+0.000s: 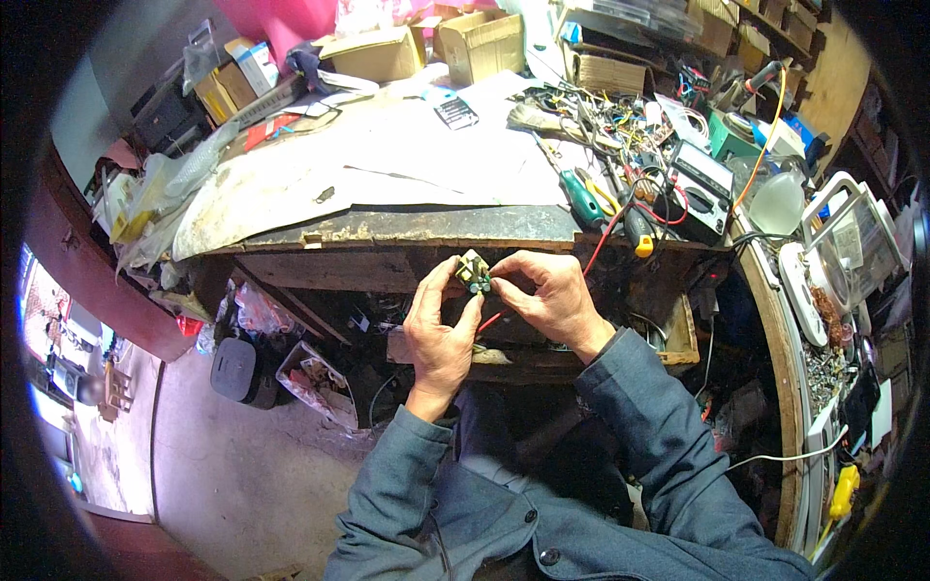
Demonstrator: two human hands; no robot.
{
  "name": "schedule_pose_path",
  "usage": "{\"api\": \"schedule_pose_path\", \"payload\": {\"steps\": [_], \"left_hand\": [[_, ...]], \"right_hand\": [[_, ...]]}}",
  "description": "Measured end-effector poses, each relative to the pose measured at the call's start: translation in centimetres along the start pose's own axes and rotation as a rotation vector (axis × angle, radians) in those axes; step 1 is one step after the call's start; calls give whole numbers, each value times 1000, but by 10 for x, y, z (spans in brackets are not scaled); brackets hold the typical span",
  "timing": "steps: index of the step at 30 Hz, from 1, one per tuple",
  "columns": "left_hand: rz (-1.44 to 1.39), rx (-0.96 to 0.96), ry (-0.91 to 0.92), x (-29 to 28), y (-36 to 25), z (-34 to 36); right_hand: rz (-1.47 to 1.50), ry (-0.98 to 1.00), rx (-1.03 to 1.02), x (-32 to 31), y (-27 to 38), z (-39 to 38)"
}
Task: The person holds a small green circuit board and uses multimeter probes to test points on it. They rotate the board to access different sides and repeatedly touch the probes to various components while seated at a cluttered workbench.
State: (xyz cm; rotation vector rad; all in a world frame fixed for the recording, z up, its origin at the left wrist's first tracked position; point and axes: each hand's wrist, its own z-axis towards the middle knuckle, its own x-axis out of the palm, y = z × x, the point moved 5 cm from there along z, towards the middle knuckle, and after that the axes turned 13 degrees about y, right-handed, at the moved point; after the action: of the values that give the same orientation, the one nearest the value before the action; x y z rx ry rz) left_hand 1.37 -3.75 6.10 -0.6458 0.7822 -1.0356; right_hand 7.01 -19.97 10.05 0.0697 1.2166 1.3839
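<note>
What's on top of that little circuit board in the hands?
The little circuit board carries a yellowish block and bluish-green parts. Its underside is hidden; the left hand and right hand cover some edges.

Harsh white light burns out the pale sheet (387,160) on the table (465,226), erasing its detail; beneath, deep shadow swallows most shapes. Bluish-white glare floods the opening (121,441) at far left. The left hand (441,334) and right hand (554,295) are clearly lit. Fisheye distortion bends straight edges toward a black, vignetted rim.
</note>
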Motion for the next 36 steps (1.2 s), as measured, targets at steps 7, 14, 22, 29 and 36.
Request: {"api": "schedule_pose_path", "payload": {"steps": [7, 14, 22, 29, 36], "left_hand": [[-30, -1, -8, 0, 3, 0], [-58, 10, -11, 1, 5, -1], [-69, 11, -10, 2, 4, 0], [-19, -18, -8, 2, 2, -1], [-122, -82, -71, 0, 10, -2]], "right_hand": [[-92, -46, -99, 1, 3, -1], [-123, -65, -90, 2, 2, -2], [18, -50, 59, 2, -3, -3], [620, 53, 256, 16, -42, -4], [838, 119, 279, 21, -43, -4]]}}
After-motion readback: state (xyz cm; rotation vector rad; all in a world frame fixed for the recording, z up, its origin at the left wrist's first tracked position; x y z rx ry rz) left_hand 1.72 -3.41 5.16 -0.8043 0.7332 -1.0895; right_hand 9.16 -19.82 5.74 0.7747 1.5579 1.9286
